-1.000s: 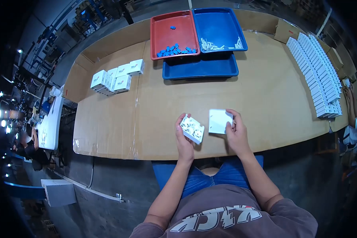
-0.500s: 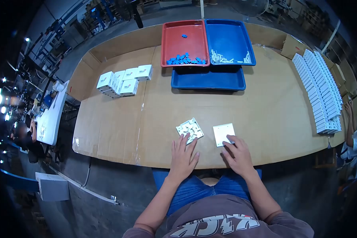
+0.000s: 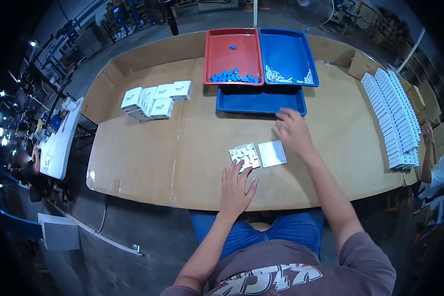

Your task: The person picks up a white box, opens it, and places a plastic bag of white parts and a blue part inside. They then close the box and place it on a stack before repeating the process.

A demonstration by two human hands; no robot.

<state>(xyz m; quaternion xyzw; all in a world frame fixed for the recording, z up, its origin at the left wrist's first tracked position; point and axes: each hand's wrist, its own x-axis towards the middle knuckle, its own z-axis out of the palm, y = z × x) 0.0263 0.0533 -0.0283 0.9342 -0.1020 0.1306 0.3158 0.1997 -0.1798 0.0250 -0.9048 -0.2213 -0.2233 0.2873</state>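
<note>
A white moulded piece with an uneven inner face (image 3: pixel 246 154) lies near the table's front. My left hand (image 3: pixel 236 190) touches its lower edge, fingers spread. Beside it on the right, nearly touching, is a flat white square plate (image 3: pixel 272 153). My right hand (image 3: pixel 293 130) is raised above the table, just in front of the lower blue tray (image 3: pixel 259 102); its fingers are apart and bent, and nothing shows between them. Small blue parts (image 3: pixel 229 76) lie in the red tray (image 3: pixel 232 35), and thin white parts (image 3: pixel 276 76) lie in the upper blue tray (image 3: pixel 287 44).
White boxes (image 3: pixel 161 108) stand in stacks at the left of the table. Long rows of white pieces (image 3: pixel 387 118) line the right side. A cardboard wall (image 3: pixel 153 54) edges the back. People are partly visible at far left and far right.
My right hand has left the flat plate and moved forward towards the trays. Both white pieces now lie closer together and farther forward, with my left hand still at the moulded one.
</note>
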